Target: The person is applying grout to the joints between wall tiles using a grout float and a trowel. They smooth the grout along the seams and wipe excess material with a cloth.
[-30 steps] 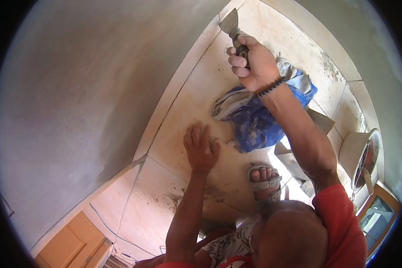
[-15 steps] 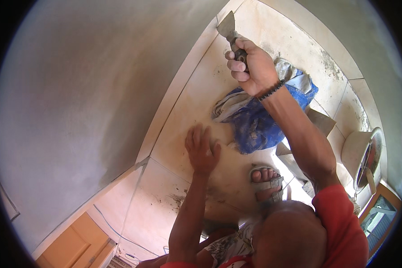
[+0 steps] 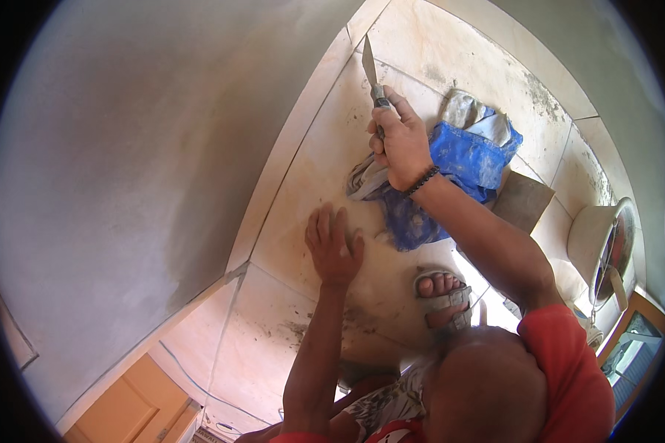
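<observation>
In my right hand [image 3: 403,146], a scraper [image 3: 369,60] is gripped by its handle, its flat blade now nearly edge-on, pointing up the picture near the tiled strip along the wall. Beneath that hand lies a rumpled blue and off-white cloth or sack [image 3: 469,159], dusty with pale powder. My left hand [image 3: 334,249] appears to rest on the cream tiled floor [image 3: 310,155], palm down with fingers spread, left of the cloth and holding nothing. My sandaled foot [image 3: 443,304] shows below the cloth.
A grey wall [image 3: 125,148] fills the left, another curves along the right. A flat greyish board [image 3: 524,203] lies by the cloth, beside a pale bucket [image 3: 591,251] at right. An orange wooden door [image 3: 133,399], a thin cable and a framed glass pane appear low in view.
My right hand has come down and slightly left and has turned, swinging the scraper's blade from face-on to nearly edge-on. My left hand has stayed about where it was.
</observation>
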The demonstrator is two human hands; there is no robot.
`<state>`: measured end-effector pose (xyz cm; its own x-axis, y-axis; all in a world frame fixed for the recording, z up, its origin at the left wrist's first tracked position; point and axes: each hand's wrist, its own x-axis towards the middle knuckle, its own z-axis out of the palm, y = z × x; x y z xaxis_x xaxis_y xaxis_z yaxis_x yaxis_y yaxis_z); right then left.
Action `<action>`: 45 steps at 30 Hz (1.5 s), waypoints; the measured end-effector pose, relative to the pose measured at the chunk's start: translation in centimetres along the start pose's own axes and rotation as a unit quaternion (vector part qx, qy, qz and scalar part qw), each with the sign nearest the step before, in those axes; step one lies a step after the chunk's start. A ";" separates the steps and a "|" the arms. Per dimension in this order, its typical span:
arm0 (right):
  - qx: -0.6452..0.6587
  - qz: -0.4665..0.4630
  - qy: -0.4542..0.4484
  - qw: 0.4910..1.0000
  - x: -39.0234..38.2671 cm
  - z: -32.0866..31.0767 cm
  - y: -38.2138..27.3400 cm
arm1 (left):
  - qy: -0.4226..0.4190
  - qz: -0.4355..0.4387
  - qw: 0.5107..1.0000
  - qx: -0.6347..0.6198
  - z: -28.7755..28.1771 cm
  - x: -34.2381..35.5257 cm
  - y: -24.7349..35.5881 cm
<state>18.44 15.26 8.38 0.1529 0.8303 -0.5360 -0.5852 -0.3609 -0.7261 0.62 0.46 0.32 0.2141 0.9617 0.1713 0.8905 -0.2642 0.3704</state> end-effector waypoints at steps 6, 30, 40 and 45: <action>0.060 0.006 -0.014 0.998 0.5 0.1 2.7 | -0.004 -0.004 1.000 0.008 -0.1 0.1 0.1; 0.033 -0.045 0.001 0.998 3.1 0.2 3.1 | 0.004 0.001 1.000 0.009 0.5 0.0 -0.2; 0.054 -0.052 0.089 0.993 3.3 -0.4 0.5 | 0.008 0.000 1.000 0.015 0.3 0.0 -0.2; -0.052 -0.090 0.095 0.990 3.2 -2.1 -3.5 | -0.001 -0.005 1.000 0.013 0.1 0.0 0.1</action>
<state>22.70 18.28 8.33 0.3997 0.7944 -0.4574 -0.4508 -0.2642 -0.8527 0.72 0.42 0.23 0.2069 0.9642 0.1659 0.9026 -0.2535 0.3480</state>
